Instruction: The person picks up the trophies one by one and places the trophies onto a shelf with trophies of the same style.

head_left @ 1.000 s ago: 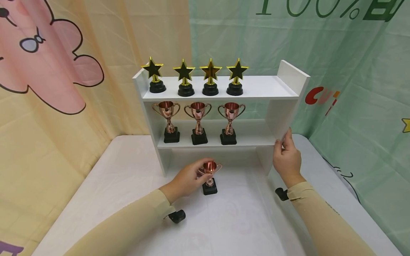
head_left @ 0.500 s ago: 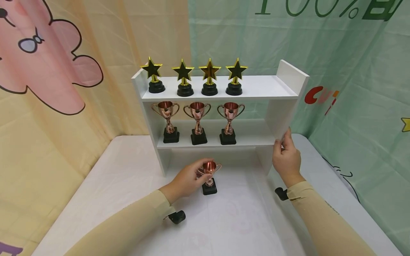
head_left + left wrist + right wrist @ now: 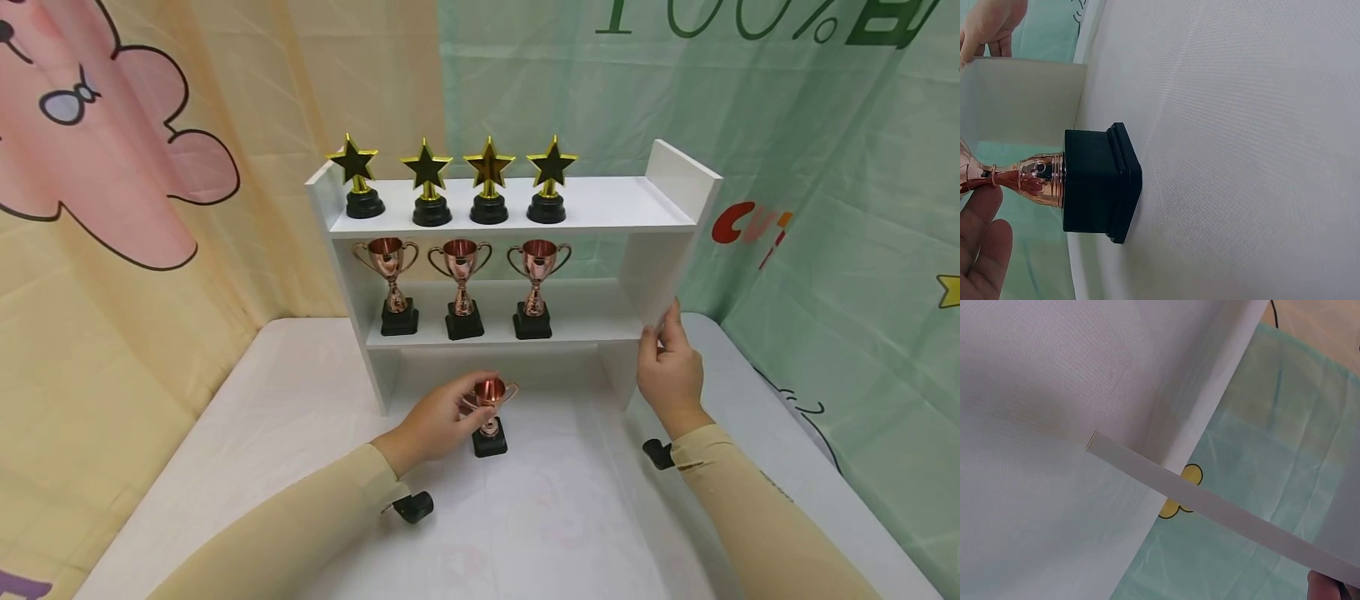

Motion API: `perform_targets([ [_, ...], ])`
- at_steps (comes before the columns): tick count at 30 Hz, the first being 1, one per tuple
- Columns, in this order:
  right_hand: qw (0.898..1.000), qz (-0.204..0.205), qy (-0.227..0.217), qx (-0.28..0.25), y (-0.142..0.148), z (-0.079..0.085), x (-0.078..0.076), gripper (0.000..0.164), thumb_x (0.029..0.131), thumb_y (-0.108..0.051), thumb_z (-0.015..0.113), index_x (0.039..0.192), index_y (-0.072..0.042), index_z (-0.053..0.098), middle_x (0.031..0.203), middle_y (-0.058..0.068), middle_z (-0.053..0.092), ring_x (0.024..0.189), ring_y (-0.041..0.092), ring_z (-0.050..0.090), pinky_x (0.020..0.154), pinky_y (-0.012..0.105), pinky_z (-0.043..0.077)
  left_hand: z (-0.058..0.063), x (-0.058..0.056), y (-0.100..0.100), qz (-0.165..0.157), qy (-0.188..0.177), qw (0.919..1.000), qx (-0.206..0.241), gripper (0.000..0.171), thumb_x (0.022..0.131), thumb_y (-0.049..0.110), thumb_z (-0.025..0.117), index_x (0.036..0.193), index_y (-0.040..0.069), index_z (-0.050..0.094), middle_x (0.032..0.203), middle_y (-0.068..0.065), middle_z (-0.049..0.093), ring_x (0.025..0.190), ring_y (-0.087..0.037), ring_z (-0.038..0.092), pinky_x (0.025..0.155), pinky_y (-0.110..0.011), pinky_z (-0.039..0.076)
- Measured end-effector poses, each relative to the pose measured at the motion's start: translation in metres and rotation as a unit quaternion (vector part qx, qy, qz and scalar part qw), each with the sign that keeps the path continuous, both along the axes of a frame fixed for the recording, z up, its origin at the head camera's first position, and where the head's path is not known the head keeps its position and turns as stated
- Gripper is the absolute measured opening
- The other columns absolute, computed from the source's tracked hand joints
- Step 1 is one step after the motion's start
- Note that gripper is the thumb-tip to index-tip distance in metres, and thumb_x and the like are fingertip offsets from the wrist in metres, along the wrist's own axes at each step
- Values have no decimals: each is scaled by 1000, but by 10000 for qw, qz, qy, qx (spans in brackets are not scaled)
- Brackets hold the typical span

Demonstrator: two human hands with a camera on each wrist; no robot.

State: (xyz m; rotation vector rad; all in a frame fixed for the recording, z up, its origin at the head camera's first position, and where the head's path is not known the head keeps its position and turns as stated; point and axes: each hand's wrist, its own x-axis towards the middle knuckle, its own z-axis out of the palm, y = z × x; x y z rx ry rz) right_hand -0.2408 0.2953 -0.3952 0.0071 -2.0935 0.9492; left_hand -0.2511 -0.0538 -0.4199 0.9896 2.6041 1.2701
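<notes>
My left hand [image 3: 442, 417] holds a copper trophy cup [image 3: 491, 390] between thumb and fingers, in front of the white shelf unit [image 3: 510, 342]. In the left wrist view the cup's black base [image 3: 1100, 181] stands upright near the white table surface; whether it touches, I cannot tell. A finger [image 3: 985, 209] lies against its stem. My right hand [image 3: 672, 379] grips the front edge of the shelf's right side panel, thumb in front. The right wrist view shows that panel edge [image 3: 1210, 506], with only a fingertip at the bottom right.
Several gold star trophies [image 3: 489, 179] line the top shelf. On the middle shelf stand three copper cups [image 3: 461, 283], left to centre. The white table [image 3: 315, 375] spreads around the unit, with printed curtains [image 3: 825, 167] behind and beside it.
</notes>
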Motion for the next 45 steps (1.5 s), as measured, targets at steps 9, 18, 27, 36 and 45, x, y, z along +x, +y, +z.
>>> perform_targets([
  [9,10000,-15,14,-6,0,-1,0,61,107,-9,53,165,-18,37,134,28,66,100,45,75,72,-7,34,1,-2,1,-96,12,9999,29,54,104,24,68,154,14,51,119,0,71,103,-12,67,87,-29,59],
  [18,10000,-47,43,19,0,0,0,61,106,-9,53,164,-21,39,132,27,68,99,45,76,71,-7,34,4,-2,5,-171,125,9997,112,53,104,23,68,154,17,51,119,2,70,102,-11,67,85,-26,59],
  [27,10000,-37,-33,-9,0,-1,-1,61,107,-10,54,165,-22,37,135,26,67,104,43,75,73,-7,34,11,-1,10,-343,347,9986,223,53,105,24,68,153,13,51,116,0,70,101,-11,67,84,-26,58],
  [36,10000,-54,-10,11,0,-1,-1,61,107,-9,54,165,-18,37,132,28,68,101,44,75,71,-7,34,18,-1,16,-477,431,9973,354,53,104,20,68,153,9,51,115,-2,71,100,-13,67,84,-26,59],
  [45,10000,-75,-22,-17,0,-1,0,60,107,-9,53,164,-16,38,130,28,69,103,45,75,74,-8,33,30,1,24,-582,479,9963,406,54,104,19,68,154,10,50,117,-3,70,101,-13,67,85,-25,59],
])
